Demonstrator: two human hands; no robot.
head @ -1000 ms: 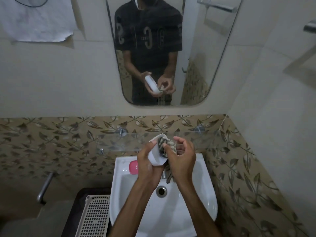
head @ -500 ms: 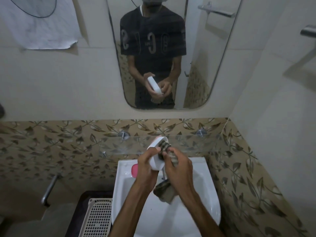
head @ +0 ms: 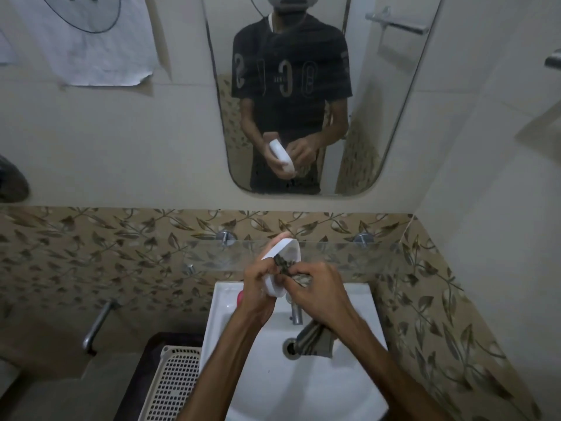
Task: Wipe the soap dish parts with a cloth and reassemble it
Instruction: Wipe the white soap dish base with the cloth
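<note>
Both hands (head: 261, 287) press cloth (head: 285, 264) inside white soap dish (head: 288, 249).

A white, oval soap dish part (head: 283, 262) is held tilted on edge above the basin, its hollow side facing three o'clock. A dark patterned cloth (head: 285, 266) is pressed into the hollow, its loose tail hanging toward five o'clock.

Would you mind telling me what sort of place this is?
Most likely a home bathroom: a white sink with a tap, a mirror on the tiled wall above it, and a towel bar reflected there.
</note>
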